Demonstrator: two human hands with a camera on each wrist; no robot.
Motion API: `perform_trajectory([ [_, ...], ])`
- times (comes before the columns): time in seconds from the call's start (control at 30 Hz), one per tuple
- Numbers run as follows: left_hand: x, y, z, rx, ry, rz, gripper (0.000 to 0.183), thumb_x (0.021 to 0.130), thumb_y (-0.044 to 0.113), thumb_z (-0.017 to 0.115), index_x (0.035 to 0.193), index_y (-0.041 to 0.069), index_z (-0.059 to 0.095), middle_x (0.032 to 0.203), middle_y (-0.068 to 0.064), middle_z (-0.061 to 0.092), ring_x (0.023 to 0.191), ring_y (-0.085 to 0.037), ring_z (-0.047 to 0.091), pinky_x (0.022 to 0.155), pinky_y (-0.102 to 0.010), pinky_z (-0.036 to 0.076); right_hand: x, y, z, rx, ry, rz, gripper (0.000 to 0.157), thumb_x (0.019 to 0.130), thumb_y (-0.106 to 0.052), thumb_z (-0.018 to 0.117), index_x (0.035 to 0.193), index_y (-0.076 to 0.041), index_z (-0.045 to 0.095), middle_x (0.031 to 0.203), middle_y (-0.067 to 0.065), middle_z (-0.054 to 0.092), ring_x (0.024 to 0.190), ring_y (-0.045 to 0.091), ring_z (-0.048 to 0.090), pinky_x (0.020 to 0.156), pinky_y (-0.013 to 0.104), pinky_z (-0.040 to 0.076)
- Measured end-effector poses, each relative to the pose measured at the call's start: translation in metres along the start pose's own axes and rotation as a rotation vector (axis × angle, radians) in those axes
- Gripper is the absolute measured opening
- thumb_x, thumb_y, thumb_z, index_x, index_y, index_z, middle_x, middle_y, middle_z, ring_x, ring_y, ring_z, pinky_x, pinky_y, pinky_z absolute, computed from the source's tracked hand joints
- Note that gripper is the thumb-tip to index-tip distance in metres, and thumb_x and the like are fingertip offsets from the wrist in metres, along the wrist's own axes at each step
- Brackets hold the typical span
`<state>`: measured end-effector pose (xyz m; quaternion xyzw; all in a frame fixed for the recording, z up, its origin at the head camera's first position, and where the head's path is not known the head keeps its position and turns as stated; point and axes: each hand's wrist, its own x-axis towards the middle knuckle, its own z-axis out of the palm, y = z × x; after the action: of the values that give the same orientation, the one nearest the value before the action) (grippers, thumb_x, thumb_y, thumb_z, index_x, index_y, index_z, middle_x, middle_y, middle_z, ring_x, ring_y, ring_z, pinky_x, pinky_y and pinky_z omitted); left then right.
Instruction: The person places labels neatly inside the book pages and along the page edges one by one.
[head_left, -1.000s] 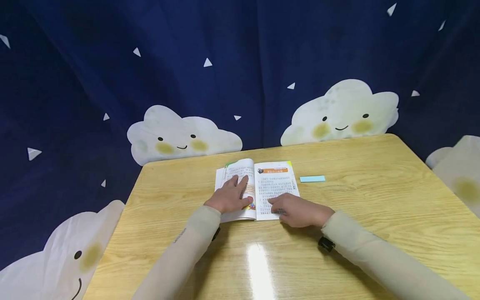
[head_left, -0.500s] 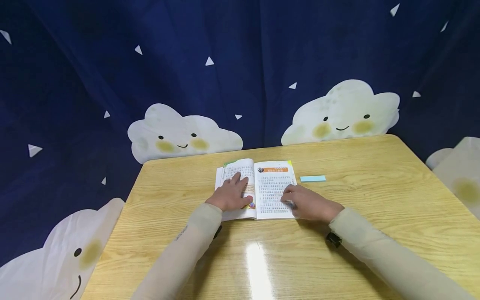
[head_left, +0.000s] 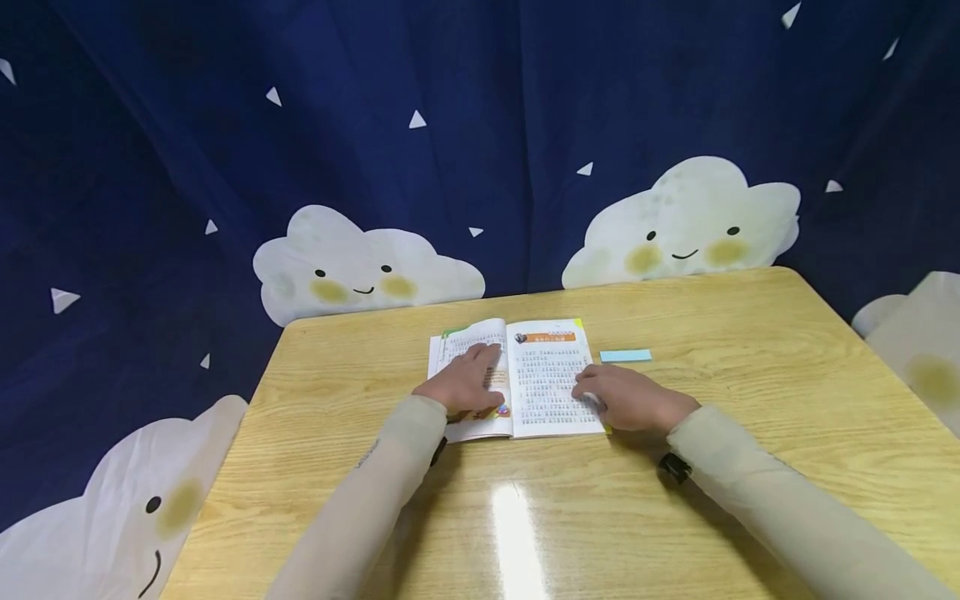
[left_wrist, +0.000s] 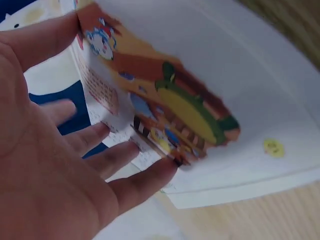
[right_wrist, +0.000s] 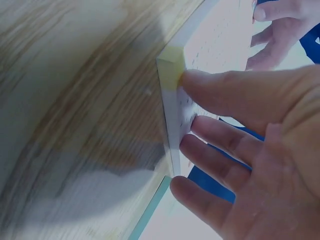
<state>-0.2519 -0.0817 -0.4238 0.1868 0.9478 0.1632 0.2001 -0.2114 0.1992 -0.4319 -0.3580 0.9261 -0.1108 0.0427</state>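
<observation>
An open book point(head_left: 551, 387) with printed text lies on the wooden table. My left hand point(head_left: 461, 385) rests on its left page, fingers spread. Up close in the left wrist view, several fingertips touch that page point(left_wrist: 270, 110), which bears a coloured cartoon picture. On the other side, my right hand point(head_left: 633, 400) is at the right page's outer edge, fingers loosely bent. In the right wrist view its thumb point(right_wrist: 225, 97) touches the page by a yellow corner point(right_wrist: 171, 67), and the fingertips lie along the edge. No page is visibly pinched there.
Just right of the book lies a light blue strip point(head_left: 626, 356), close to my right fingers. The wooden table point(head_left: 337, 367) ends at the back against a dark blue curtain point(head_left: 480, 125) printed with white clouds and triangles.
My right hand has moved rightward from the middle of the right page to its outer edge, and its pointing finger has drawn back. The left hand stays on the left page, shifting slightly.
</observation>
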Motion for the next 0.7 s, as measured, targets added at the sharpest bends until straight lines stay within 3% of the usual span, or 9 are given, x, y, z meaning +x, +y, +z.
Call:
perform_trajectory([
  [0.1, 0.001, -0.004, -0.001, -0.013, -0.028, 0.023, 0.081, 0.091, 0.038, 0.066, 0.159, 0.024, 0.025, 0.168, -0.009, 0.016, 0.152, -0.039, 0.024, 0.121, -0.052, 0.031, -0.001, 0.000, -0.001, 0.007, 0.009, -0.022, 0.033, 0.085, 0.009, 0.060, 0.110, -0.008, 0.072, 0.123, 0.019, 0.066, 0.117, 0.038, 0.063, 0.101, 0.050, 0.051],
  [0.27, 0.004, -0.011, -0.006, -0.039, -0.093, 0.058, 0.093, 0.085, 0.046, 0.074, 0.159, 0.024, 0.024, 0.169, -0.006, 0.008, 0.156, -0.030, 0.016, 0.122, -0.049, 0.029, -0.005, -0.001, -0.004, 0.043, -0.017, 0.003, 0.039, 0.080, 0.007, 0.064, 0.116, -0.004, 0.071, 0.129, 0.022, 0.064, 0.121, 0.041, 0.059, 0.103, 0.052, 0.049],
  [0.5, 0.006, -0.013, -0.004, 0.036, -0.083, 0.051, 0.100, 0.077, 0.055, 0.079, 0.158, 0.027, 0.027, 0.169, -0.003, 0.012, 0.154, -0.039, 0.017, 0.122, -0.054, 0.028, -0.011, 0.000, -0.006, 0.069, -0.051, 0.037, 0.040, 0.079, -0.001, 0.068, 0.119, -0.003, 0.071, 0.134, 0.023, 0.061, 0.126, 0.043, 0.055, 0.105, 0.054, 0.046],
  [0.7, 0.005, -0.011, -0.004, 0.064, -0.083, 0.013, 0.099, 0.077, 0.057, 0.078, 0.158, 0.030, 0.029, 0.169, -0.001, 0.013, 0.155, -0.038, 0.015, 0.119, -0.057, 0.030, -0.011, 0.000, -0.004, 0.073, -0.072, 0.057, 0.041, 0.082, -0.005, 0.068, 0.123, -0.004, 0.069, 0.138, 0.022, 0.058, 0.128, 0.043, 0.053, 0.106, 0.054, 0.045],
])
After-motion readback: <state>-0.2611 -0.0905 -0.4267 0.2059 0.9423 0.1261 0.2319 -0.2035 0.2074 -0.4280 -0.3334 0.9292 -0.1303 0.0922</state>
